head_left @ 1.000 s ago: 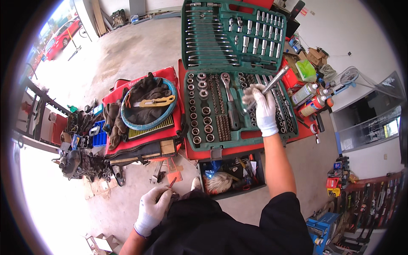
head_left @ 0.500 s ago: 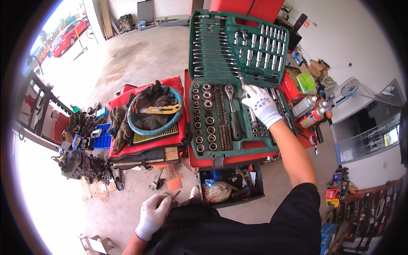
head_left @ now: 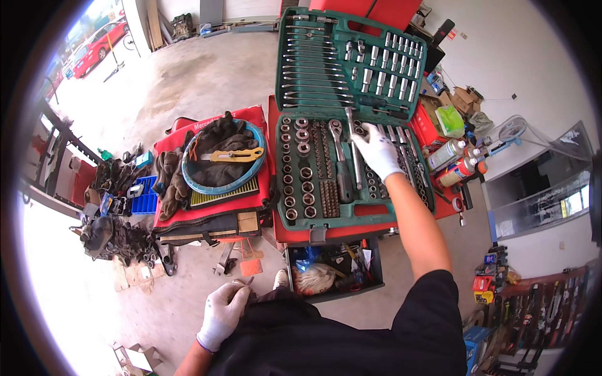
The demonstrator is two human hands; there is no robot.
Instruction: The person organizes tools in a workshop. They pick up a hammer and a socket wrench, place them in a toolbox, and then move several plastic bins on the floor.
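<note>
My right hand [head_left: 378,153], in a white glove, is over the green socket set case [head_left: 370,220]. Its fingers are closed on a long chrome extension bar [head_left: 357,166], whose upper end sticks out past the fingertips. Beside the bar lies a ratchet [head_left: 339,150] with a dark grip, still in its slot. Rows of sockets [head_left: 307,187] fill the left part of the case. Low in front of my body, my left hand [head_left: 224,312], gloved too, is closed with a short, thin brownish piece [head_left: 250,281] poking from its fingers; its kind is unclear.
The raised lid [head_left: 345,62] holds wrenches and deep sockets. To the left, a blue-rimmed bowl [head_left: 188,178] with dark gloves and a yellow utility knife [head_left: 235,155] rests on a red surface. An open drawer [head_left: 338,296] juts out below the case. Spray cans [head_left: 456,172] stand at right.
My right hand has shifted slightly left with the extension bar, which now lies more upright along the ratchet. The left hand has barely moved. The whole view has shifted slightly.
</note>
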